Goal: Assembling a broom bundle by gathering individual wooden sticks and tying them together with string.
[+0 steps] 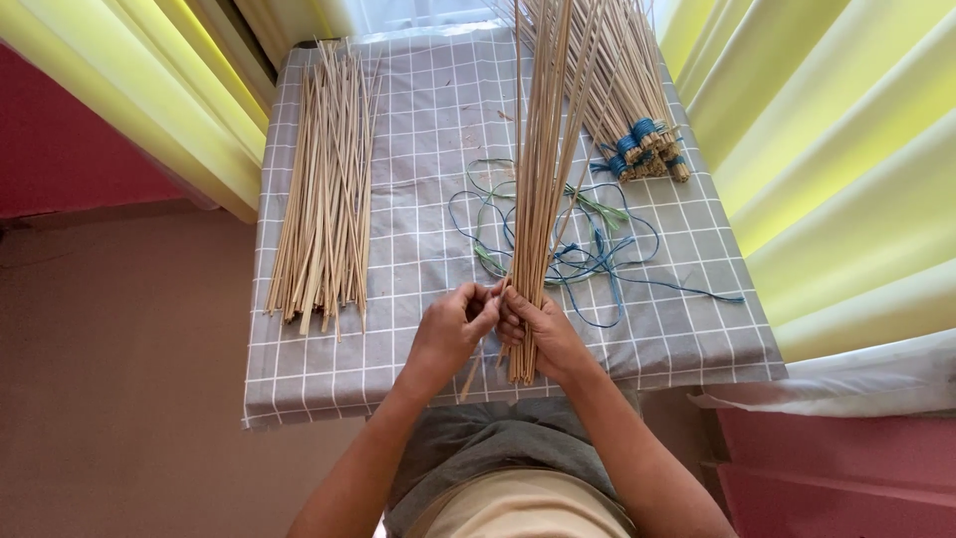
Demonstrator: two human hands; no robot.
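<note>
Together, both hands grip the stick bundle (541, 189). Right hand (538, 334) fingers wrap its lower end; left hand (453, 334) fingertips pinch just beside.

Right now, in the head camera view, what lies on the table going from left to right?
Loose pile of flat reeds → left hand → right hand gripping an upright bunch of sticks → tied bundles with blue bindings.

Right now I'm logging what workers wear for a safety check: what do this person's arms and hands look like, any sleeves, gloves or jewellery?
Both forearms are bare to the elbow, with no sleeves in view. The left hand and the right hand wear no gloves, and no rings, watch or bands show. The fingernails are too small to judge.
</note>
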